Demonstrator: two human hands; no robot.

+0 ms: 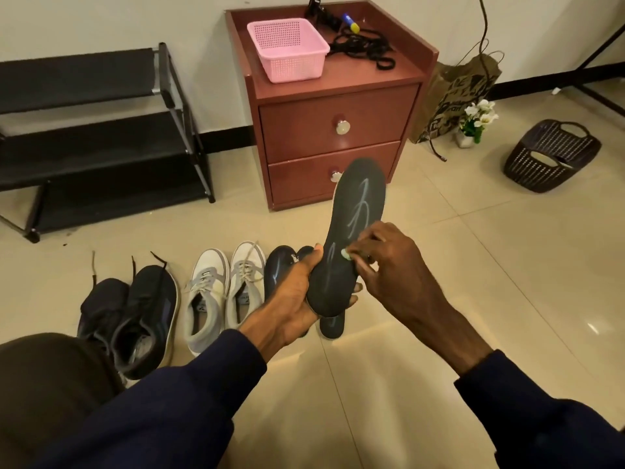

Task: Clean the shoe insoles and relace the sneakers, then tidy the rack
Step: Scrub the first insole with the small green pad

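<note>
My left hand (293, 299) grips the heel end of a dark grey insole (355, 225), held up with its toe pointing away. My right hand (392, 262) pinches a small pale wad, perhaps a wipe (345, 254), against the insole's middle. Light streaks mark the insole's surface. On the floor lie more dark insoles (279, 269), partly hidden behind my left hand. A pair of white and grey sneakers (225, 289) stands beside them, and a pair of dark sneakers (135, 316) with loose laces sits further left. The black shoe rack (94, 130) stands at the back left.
A reddish-brown two-drawer cabinet (334, 130) stands ahead, bearing a pink basket (287, 49) and black laces (365, 50). To the right are a paper bag (453, 93), a small pot of white flowers (477, 123) and a tipped dark basket (551, 157).
</note>
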